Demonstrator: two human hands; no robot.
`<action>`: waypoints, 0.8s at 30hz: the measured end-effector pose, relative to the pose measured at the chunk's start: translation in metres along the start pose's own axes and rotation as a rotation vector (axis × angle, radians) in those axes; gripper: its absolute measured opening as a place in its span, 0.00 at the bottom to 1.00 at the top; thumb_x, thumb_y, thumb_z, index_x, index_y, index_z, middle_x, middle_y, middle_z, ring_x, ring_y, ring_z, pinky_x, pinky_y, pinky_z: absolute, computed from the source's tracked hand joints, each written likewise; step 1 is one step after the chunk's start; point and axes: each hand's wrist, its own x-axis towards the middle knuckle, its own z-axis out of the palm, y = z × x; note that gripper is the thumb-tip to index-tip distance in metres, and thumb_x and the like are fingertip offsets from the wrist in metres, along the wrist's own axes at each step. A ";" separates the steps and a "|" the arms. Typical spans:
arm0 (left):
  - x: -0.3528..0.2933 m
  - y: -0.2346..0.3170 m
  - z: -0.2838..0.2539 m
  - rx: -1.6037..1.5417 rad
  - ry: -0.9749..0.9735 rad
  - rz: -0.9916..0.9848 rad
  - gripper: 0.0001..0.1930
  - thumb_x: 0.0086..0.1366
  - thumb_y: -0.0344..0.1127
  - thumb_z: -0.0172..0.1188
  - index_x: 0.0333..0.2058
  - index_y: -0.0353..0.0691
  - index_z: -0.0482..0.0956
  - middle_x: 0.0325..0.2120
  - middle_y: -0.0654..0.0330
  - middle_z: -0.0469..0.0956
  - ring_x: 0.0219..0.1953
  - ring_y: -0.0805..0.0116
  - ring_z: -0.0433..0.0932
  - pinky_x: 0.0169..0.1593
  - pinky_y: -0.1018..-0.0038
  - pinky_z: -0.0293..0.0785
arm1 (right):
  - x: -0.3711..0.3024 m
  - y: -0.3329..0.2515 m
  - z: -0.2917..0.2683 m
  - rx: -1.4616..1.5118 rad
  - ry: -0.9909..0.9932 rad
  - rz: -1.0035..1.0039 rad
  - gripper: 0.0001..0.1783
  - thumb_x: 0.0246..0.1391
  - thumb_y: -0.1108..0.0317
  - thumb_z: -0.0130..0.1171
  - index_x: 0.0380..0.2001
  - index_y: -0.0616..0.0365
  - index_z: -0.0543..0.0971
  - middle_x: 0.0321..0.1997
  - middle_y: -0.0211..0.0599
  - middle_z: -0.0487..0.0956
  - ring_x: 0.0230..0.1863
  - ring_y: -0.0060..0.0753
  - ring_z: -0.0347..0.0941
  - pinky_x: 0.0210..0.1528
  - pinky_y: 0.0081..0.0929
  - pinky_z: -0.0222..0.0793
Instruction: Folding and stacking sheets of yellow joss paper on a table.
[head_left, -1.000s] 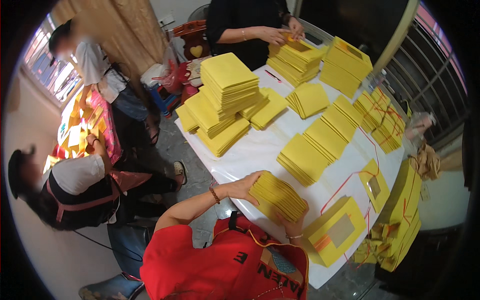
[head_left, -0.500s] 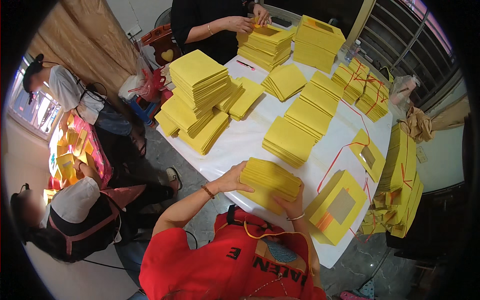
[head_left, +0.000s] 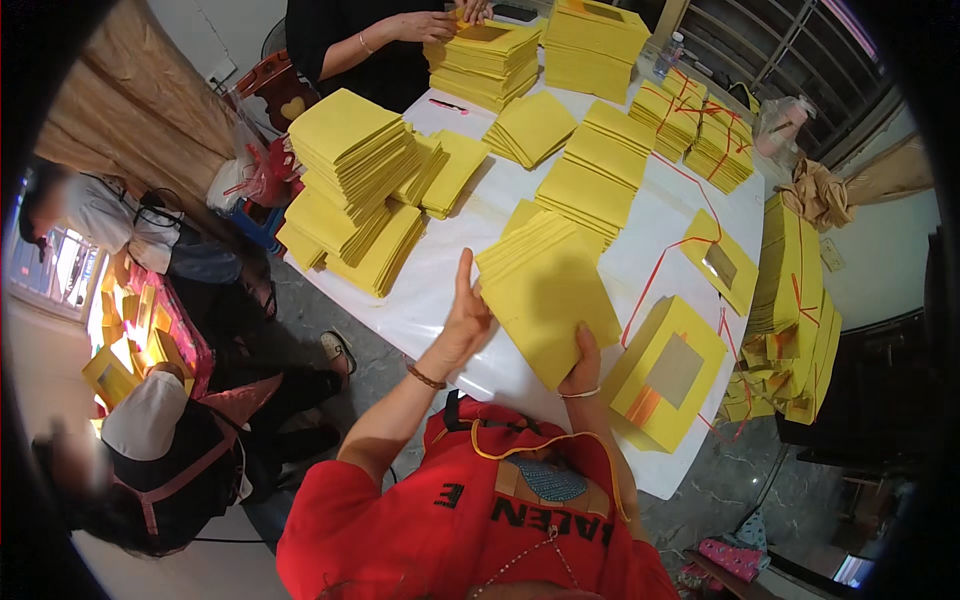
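Over the table's near edge I have a thick stack of flat yellow paper envelopes (head_left: 548, 290), tilted so that its broad plain face shows. My right hand (head_left: 583, 366) grips its lower right corner, the thumb lying on the face and the other fingers hidden beneath. At the stack's left edge is my left hand (head_left: 466, 322), open, one finger stretched upward and its side near or touching the paper. Just beyond, a row of yellow stacks (head_left: 585, 195) lies on the table, its nearest one partly covered by the held stack.
On the white table (head_left: 450, 290) stand a tall yellow pile (head_left: 350, 130) at left, red-tied bundles (head_left: 700, 130) at far right, and a windowed stack (head_left: 665, 375) near my right arm. Red string (head_left: 650, 290) trails between. A co-worker's hands (head_left: 440, 25) work opposite; two people sit at left.
The held stack has turned from edge-on to showing its broad face. My left hand has loosened and opened at its side; my right hand keeps its grip. The whole view has shifted slightly.
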 end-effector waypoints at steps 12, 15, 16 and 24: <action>-0.010 -0.019 0.003 -0.087 0.084 -0.089 0.34 0.54 0.39 0.61 0.57 0.35 0.58 0.54 0.53 0.65 0.55 0.59 0.66 0.58 0.66 0.62 | -0.020 0.001 0.043 -0.471 0.153 -0.311 0.32 0.42 0.67 0.63 0.51 0.61 0.65 0.50 0.36 0.69 0.51 0.30 0.65 0.52 0.28 0.62; -0.006 -0.016 -0.006 -0.268 0.191 -0.122 0.32 0.52 0.34 0.60 0.55 0.33 0.59 0.50 0.51 0.69 0.51 0.57 0.69 0.55 0.65 0.66 | -0.022 0.007 0.043 -0.600 0.090 -0.365 0.42 0.37 0.67 0.66 0.55 0.59 0.57 0.53 0.37 0.65 0.55 0.32 0.61 0.56 0.30 0.58; -0.004 -0.014 -0.009 -0.264 0.192 -0.121 0.32 0.52 0.34 0.60 0.55 0.33 0.59 0.50 0.51 0.69 0.51 0.57 0.69 0.55 0.65 0.66 | -0.023 0.008 0.048 -0.678 0.067 -0.437 0.47 0.35 0.67 0.67 0.57 0.57 0.52 0.55 0.38 0.62 0.57 0.33 0.59 0.58 0.32 0.56; -0.021 0.000 -0.027 -0.507 0.329 -0.295 0.28 0.53 0.42 0.53 0.51 0.32 0.66 0.45 0.48 0.73 0.46 0.53 0.73 0.51 0.60 0.69 | -0.020 -0.041 0.065 -0.553 -0.239 -0.155 0.46 0.51 0.33 0.44 0.62 0.51 0.45 0.60 0.41 0.58 0.61 0.36 0.55 0.61 0.33 0.50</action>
